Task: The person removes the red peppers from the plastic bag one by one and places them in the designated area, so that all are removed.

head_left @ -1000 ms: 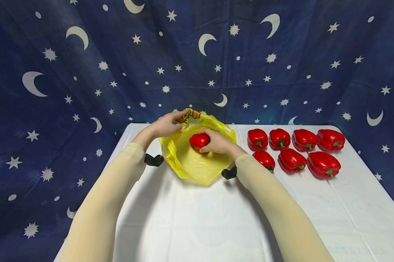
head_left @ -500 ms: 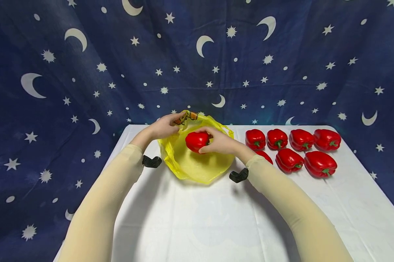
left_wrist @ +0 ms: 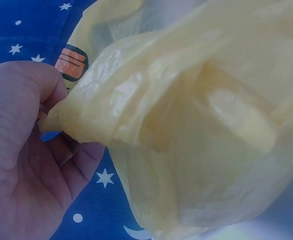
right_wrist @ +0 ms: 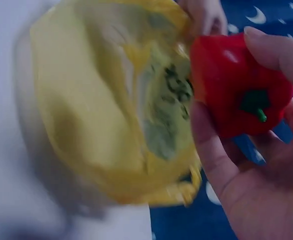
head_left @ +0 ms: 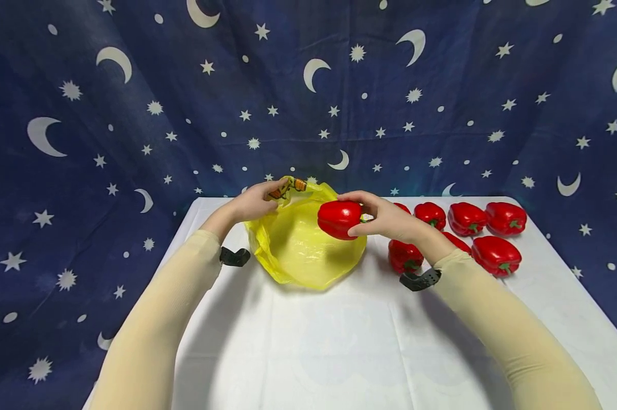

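A yellow plastic bag stands with its mouth wide on the white table. At its far left rim my left hand pinches the plastic between thumb and fingers; the left wrist view shows the bunched bag in that hand. My right hand grips a red bell pepper over the right side of the bag's opening. In the right wrist view the fingers wrap the pepper, whose green stem faces the camera. The inside of the bag shows only yellow plastic in the head view.
Several more red bell peppers lie in two rows on the right of the white table; my right arm covers parts of some. A dark blue cloth with moons and stars hangs behind.
My right hand has lifted the pepper up out of the bag's middle and moved it right, towards the rim. My left hand keeps its hold on the bag.
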A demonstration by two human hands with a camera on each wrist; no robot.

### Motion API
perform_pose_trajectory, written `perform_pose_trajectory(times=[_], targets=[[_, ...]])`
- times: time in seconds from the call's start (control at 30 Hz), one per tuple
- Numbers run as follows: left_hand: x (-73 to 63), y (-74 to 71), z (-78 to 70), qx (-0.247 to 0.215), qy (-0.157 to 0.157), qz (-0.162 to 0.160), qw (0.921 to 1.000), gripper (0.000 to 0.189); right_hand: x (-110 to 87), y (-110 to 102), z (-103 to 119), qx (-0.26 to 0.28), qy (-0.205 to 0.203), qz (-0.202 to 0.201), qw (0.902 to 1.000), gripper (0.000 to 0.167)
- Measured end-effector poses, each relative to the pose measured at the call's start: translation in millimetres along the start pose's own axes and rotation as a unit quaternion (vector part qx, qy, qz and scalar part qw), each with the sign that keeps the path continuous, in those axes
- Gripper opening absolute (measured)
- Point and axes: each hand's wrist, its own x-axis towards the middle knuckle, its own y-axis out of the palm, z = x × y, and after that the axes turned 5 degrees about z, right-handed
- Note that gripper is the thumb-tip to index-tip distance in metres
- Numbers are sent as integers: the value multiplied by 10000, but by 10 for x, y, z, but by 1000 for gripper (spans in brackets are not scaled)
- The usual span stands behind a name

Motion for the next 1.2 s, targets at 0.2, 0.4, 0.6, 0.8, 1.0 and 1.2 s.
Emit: perform_pose_trajectory(times=[0.2,0.4,0.6,0.8,1.0,1.2], targets=[[-41,10,31,54,125,27,9999,74,-395,-318,-121,197,288,-187,9992,81],[-68,13,48,84,127,66,9999,75,-834,-596,-214,201,355,-632,9972,77],[-85,29,29,87,139,127,9998,74,-1271,-822,-313,-50,489,-1228,9912,75],[-93,33,17,20,211,119,9997,74,-1678,-1095,-504,252,365,-1722,9841,72],[-95,34,35,86,248,115,9996,74,-2118,-1382,-784,1423,50,-2306,9626,71],[-90,31,40,48,267,142,9995,74,-2460,-1574,-1151,1845,-30,-3187,9297,76]])
